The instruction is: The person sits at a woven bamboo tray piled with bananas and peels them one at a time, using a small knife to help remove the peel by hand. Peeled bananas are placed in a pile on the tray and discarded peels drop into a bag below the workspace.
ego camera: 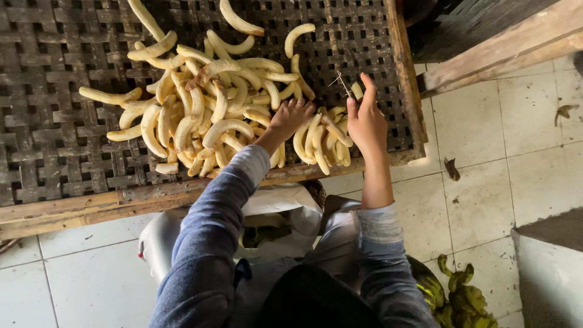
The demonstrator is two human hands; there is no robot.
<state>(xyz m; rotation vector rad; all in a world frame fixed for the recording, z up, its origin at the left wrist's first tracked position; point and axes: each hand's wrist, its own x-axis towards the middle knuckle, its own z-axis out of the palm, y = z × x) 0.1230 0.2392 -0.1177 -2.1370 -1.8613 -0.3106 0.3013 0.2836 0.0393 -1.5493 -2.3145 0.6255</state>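
Observation:
A big heap of peeled pale-yellow bananas (200,109) lies on a dark woven rack (54,91) with a wooden frame. My left hand (290,118) reaches onto the rack, fingers spread over bananas between the large heap and a smaller bunch (319,143) near the front edge. My right hand (366,118) is just right of that bunch, fingers closed on a thin metal tool (344,84) and a small banana piece (357,91).
The rack's wooden front rail (121,200) runs along the near side, with a wooden post (504,45) at the upper right. A white bag (285,222) sits at my lap. Green banana peels (455,297) lie on the white tiled floor (486,140).

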